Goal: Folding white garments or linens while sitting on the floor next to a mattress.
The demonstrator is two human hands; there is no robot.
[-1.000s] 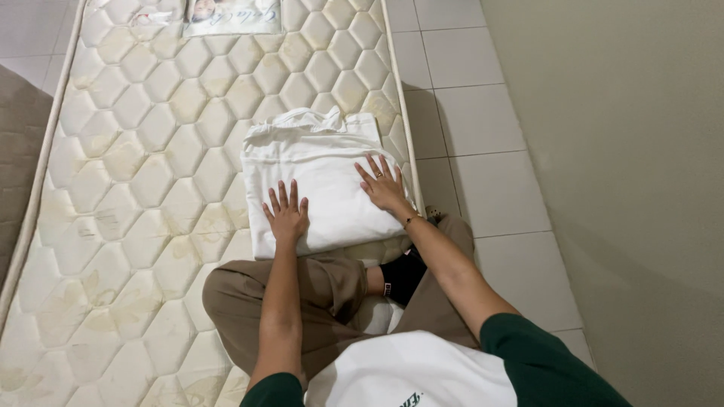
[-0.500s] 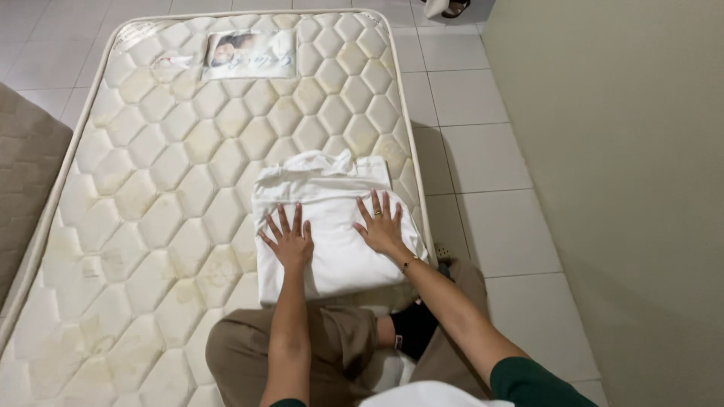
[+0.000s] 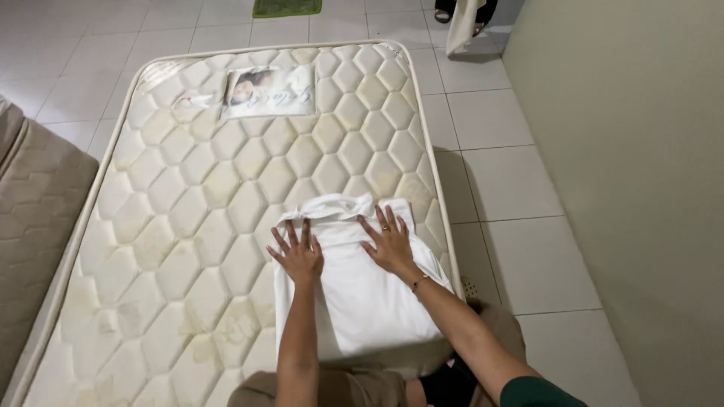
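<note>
A folded white garment (image 3: 354,294) lay at lower center on a quilted mattress (image 3: 188,226); left hand (image 3: 299,256) & right hand (image 3: 391,245) pressed flat, fingers spread wide, holding nothing, apparently smoothing the fold. Tiled floor (image 3: 513,188) at right.

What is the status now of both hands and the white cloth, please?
Left hand and right hand flat, fingers spread, on folded white cloth. Cloth lies on quilted mattress, near its right edge. Nothing blocking.

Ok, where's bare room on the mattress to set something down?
Free: the wide quilted stretch of mattress left of the white cloth, up to the printed label. Crowded: the near right corner, where left hand and right hand press the cloth.
</note>
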